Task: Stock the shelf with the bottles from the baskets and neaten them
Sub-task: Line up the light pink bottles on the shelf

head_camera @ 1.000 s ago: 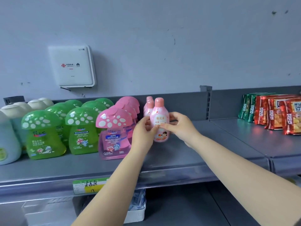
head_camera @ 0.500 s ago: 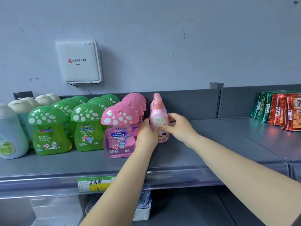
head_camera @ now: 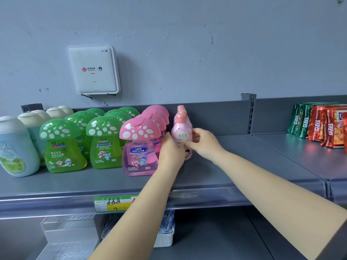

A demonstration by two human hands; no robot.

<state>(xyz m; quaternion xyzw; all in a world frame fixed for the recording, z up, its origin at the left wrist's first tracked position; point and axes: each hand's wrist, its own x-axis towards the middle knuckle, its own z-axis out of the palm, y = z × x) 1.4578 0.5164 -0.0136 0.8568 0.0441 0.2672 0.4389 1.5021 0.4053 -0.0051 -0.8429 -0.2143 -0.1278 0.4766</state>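
Observation:
A small pink bottle [head_camera: 181, 130] stands upright on the grey shelf [head_camera: 234, 166], at the front of a row of like pink bottles running back to the shelf's rear wall. My left hand [head_camera: 170, 150] holds its left side and my right hand [head_camera: 203, 142] pinches its right side, fingers curled round the body. To the left stand pink mushroom-cap bottles [head_camera: 139, 145], then green mushroom-cap bottles [head_camera: 62, 145], each in rows.
Pale blue-green bottles with cream caps [head_camera: 15, 147] fill the far left. Red and green snack packets [head_camera: 323, 124] lie on the adjoining shelf at right. A white router box [head_camera: 93, 70] hangs on the wall. A white basket [head_camera: 165, 233] sits on the lower shelf.
The pink bottle has gone down and back from in front of the row onto the shelf, lined up with the bottles behind. Both hands stay on it.

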